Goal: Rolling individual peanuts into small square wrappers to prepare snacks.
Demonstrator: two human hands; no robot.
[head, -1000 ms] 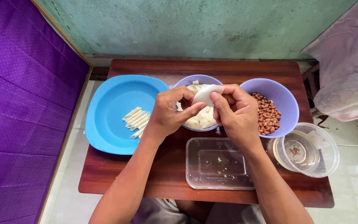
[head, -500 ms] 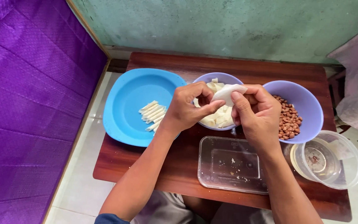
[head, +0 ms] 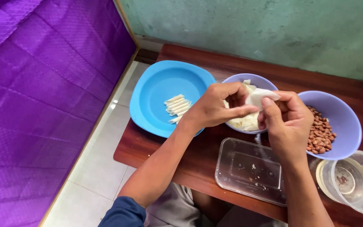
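Pinching a white wrapper sheet (head: 260, 97) between them, the left hand (head: 215, 108) and right hand (head: 288, 122) grasp it above the middle purple bowl (head: 232, 80) near the table's (head: 198, 166) far edge, both equally close.

Soft even daylight, faint shadows under the arms, sharp focus, mild wide-angle edge stretch

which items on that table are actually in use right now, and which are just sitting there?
In use:
- white wrapper sheet, pinched by left hand and right hand
- purple bowl of wrapper sheets, right beneath the hands
- blue plate holding rolled white sticks
- purple bowl of peanuts

Lying about:
- clear rectangular tray, only crumbs
- round clear tub
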